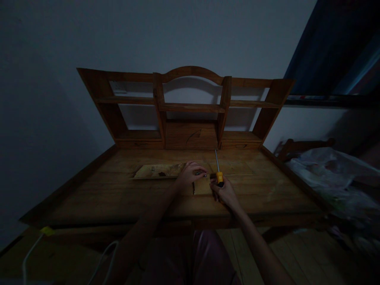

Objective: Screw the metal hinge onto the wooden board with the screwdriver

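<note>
My right hand [224,192] is wrapped round the handle of a screwdriver [219,176]. The handle is yellow and black, and its metal shaft points away from me toward the shelf unit. My left hand [190,174] is over a small flat piece of wood [202,187], with its fingers bent and close together. Near the fingertips shows a small shiny bit [204,175], too small and dark to name. To the left of that hand a longer pale board [157,171] with dark damaged patches lies on the desk.
The wooden desk [124,198] carries a shelf unit [192,107] along its back edge, against the wall. At the right is a pile under clear plastic [329,166]. A white cable [28,253] with a yellow end hangs at the lower left. The room is dim.
</note>
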`<state>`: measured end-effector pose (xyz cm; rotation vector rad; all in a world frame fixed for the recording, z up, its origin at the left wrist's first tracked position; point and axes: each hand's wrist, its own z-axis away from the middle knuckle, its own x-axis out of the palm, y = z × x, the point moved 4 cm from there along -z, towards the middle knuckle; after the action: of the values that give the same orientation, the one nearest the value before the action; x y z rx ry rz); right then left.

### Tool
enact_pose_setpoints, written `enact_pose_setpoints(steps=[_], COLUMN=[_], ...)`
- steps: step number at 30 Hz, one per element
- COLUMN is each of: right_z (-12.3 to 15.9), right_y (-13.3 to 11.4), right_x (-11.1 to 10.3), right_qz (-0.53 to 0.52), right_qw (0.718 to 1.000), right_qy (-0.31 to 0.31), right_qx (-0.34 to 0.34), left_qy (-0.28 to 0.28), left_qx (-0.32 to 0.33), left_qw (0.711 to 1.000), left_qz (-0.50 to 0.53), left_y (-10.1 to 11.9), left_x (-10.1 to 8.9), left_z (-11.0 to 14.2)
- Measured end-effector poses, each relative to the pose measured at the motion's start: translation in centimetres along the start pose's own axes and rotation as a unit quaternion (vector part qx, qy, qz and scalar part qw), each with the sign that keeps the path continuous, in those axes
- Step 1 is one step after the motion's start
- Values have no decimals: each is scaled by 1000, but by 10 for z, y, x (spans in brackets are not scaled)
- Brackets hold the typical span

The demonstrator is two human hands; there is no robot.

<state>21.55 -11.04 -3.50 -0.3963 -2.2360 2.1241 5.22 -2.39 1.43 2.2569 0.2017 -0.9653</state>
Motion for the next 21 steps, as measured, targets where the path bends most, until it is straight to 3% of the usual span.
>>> enact_pose_setpoints(steps=[16,21], right_z=[0,-3], right_y=[1,3], right_x=[-2,-2], right_qz=[7,8], right_qw=[1000,1000], right_qy=[4,14], right_qx=[-15,-14], left_qy=[2,55], left_qx=[22,0], left_qw=[1000,997], left_qz=[3,48], left_y=[-10,-4], left_x=[8,-1], left_z=[4,1])
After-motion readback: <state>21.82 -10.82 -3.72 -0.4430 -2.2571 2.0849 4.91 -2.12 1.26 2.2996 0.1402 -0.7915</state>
